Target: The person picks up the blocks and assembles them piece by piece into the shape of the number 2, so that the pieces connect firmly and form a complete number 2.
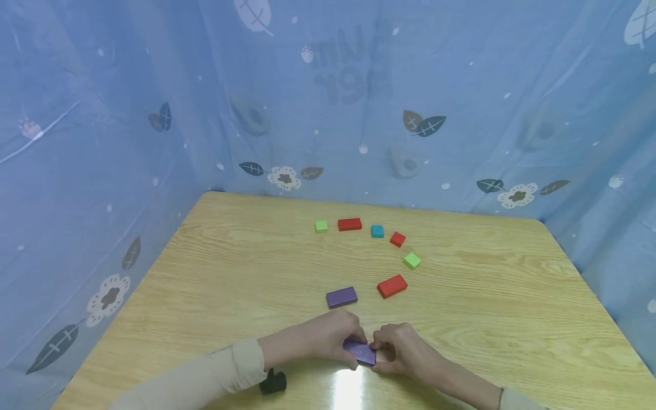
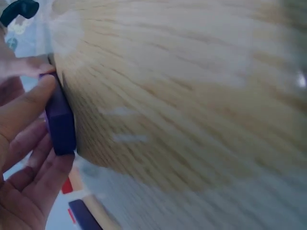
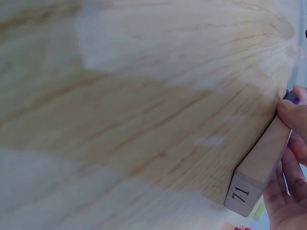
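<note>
A purple block (image 1: 360,352) lies near the table's front, with my left hand (image 1: 335,336) gripping it between thumb and fingers. The left wrist view shows this purple block (image 2: 61,115) from one end, thumb on one side and fingertips on the other. Against its right end, my right hand (image 1: 407,350) pinches a plain wooden block, mostly covered in the head view. In the right wrist view that wooden block (image 3: 264,153) bears the number 71 on its end. The purple block (image 3: 291,97) shows just past the right thumb.
Beyond the hands lie another purple block (image 1: 341,297) and a red block (image 1: 392,286). Farther back, a curved row holds green (image 1: 412,261), small red (image 1: 397,239), blue (image 1: 377,231), long red (image 1: 349,224) and green blocks (image 1: 321,226). A black object (image 1: 273,382) is by the left sleeve.
</note>
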`<action>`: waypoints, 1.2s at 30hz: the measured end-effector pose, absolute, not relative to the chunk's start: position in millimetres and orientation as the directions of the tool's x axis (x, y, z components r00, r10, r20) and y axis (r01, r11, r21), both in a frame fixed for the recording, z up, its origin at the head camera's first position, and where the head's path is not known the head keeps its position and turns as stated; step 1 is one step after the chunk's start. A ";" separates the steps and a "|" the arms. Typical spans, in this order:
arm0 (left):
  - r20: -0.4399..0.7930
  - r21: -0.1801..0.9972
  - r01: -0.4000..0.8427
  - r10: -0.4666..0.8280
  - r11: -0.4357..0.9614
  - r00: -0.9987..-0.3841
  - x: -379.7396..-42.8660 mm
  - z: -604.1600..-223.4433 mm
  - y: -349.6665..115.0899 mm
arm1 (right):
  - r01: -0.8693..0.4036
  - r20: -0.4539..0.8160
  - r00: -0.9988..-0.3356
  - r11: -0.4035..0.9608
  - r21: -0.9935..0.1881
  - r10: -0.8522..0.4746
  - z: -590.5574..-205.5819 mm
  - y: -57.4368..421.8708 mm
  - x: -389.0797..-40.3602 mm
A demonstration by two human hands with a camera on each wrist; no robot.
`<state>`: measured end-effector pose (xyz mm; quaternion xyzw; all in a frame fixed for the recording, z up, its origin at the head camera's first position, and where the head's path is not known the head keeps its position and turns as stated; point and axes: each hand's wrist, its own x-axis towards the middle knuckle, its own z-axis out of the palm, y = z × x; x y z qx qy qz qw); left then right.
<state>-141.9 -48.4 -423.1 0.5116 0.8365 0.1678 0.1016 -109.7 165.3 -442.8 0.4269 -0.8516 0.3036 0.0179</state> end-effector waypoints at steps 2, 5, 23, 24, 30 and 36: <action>0.007 0.424 0.818 0.901 0.390 -0.433 -146.2 -422.4 -52.2 | -0.736 0.289 -0.635 0.449 -0.507 -0.717 -442.8 165.4 -109.9; -0.007 0.546 0.768 0.918 0.336 -0.396 -158.5 -415.7 -60.2 | -0.742 0.297 -0.628 0.438 -0.507 -0.720 -443.0 165.4 -110.3; 0.001 0.998 -0.053 0.863 -0.032 -0.505 -257.1 -425.0 -120.5 | -0.732 0.300 -0.634 0.428 -0.530 -0.713 -443.4 166.1 -109.8; -0.002 0.998 -0.057 0.862 -0.031 -0.507 -258.9 -427.1 -120.4 | -0.732 0.298 -0.635 0.430 -0.529 -0.713 -443.3 166.1 -109.7; -0.083 0.996 -0.052 0.891 0.067 -0.447 -260.7 -434.5 -115.7 | -0.722 0.288 -0.641 0.433 -0.539 -0.711 -443.6 166.8 -108.8; -0.083 0.995 -0.075 0.926 0.060 -0.367 -255.0 -446.4 -106.8 | -0.720 0.288 -0.641 0.427 -0.548 -0.712 -442.4 167.2 -109.3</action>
